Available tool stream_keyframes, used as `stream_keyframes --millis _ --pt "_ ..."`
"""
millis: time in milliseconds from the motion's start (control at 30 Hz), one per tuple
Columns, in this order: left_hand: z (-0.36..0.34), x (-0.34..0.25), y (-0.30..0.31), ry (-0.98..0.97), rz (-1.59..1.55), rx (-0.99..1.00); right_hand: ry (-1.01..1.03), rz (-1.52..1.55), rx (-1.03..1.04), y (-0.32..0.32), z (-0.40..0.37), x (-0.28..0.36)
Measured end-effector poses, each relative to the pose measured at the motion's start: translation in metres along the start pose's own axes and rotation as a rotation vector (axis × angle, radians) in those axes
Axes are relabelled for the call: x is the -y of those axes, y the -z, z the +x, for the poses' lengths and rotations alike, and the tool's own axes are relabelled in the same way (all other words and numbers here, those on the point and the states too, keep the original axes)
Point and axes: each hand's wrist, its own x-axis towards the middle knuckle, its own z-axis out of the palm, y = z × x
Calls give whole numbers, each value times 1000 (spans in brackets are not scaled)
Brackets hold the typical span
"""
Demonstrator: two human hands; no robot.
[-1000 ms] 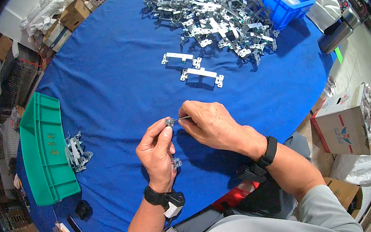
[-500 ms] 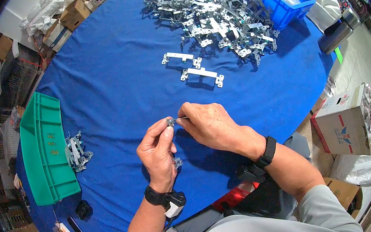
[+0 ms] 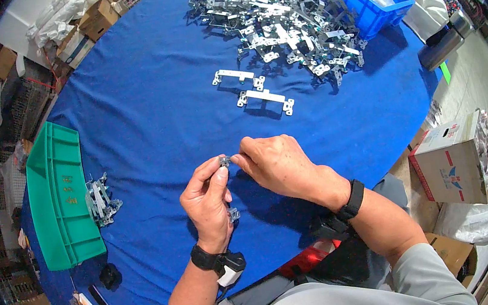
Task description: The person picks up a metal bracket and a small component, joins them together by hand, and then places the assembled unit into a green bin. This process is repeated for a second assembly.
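Observation:
My left hand (image 3: 207, 196) is closed around a metal bracket (image 3: 234, 214). One end of the bracket shows above the thumb and the other below the palm; its middle is hidden by the fingers. My right hand (image 3: 276, 164) is closed in a pinch at the bracket's upper end, and what its fingertips hold is too small and covered to make out. Two similar brackets, a white-looking one (image 3: 237, 75) and another one (image 3: 266, 95), lie beyond my hands on the blue cloth (image 3: 146, 103).
A large heap of metal brackets (image 3: 282, 19) lies at the back, beside a blue crate (image 3: 386, 16). At the left stands a green tray (image 3: 74, 234) with more brackets (image 3: 101, 200) next to it. A steel flask (image 3: 447, 42) is at the right edge, a carton (image 3: 452, 160) below it.
My right fingertips have shifted slightly and the thin dark piece that showed between them and the bracket is less visible. My left hand holds still.

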Motion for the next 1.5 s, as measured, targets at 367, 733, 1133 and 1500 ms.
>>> stream_keyframes --millis 367,733,1133,1500 --pt "1 -1 4 53 -76 3 75 183 -48 3 1 -2" --pt "2 -1 4 61 -90 -3 123 256 -114 0 1 -1" --pt "1 -3 3 82 -80 -19 124 260 -127 0 1 1" --pt "3 3 2 30 -52 -34 178 239 -170 -4 1 2"
